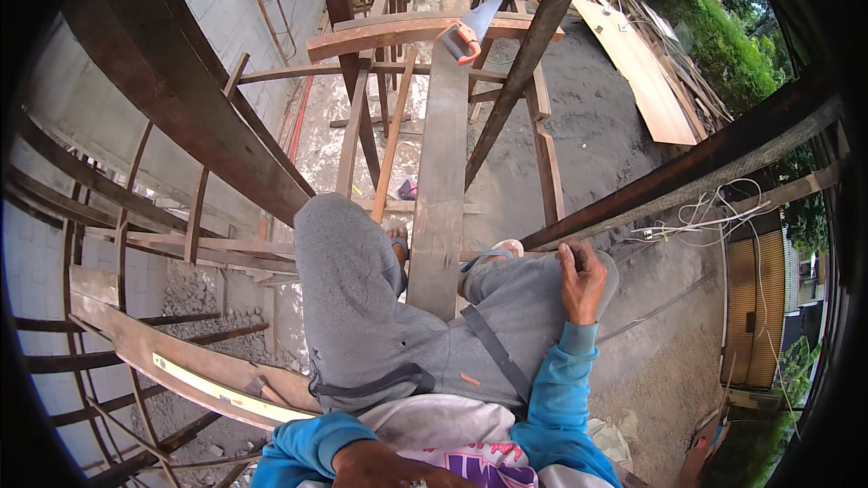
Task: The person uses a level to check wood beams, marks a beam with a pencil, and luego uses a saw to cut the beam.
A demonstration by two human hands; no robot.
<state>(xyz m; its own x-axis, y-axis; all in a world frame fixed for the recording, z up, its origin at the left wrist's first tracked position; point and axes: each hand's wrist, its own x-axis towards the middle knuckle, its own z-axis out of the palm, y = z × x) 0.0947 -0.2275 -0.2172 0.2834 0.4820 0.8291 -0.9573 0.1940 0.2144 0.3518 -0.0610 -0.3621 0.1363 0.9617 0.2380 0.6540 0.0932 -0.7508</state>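
My right hand rests on my right knee, thumb apart from the loosely bent fingers, with nothing seen in it. At the lower edge, in front of my shirt, is my left hand; its fingers are mostly cut off. I sit astride a long wooden plank running away between my legs. A small orange stub lies on my trousers. Farther ahead, a handsaw with an orange and black handle lies where the plank meets a curved wooden beam.
Left of me, a board carries a yellow straight strip and a dark-handled tool. Slanting dark timbers rise on both sides. The ground lies below, between the beams. Looped white cable hangs at the right, near a leaning plywood sheet.
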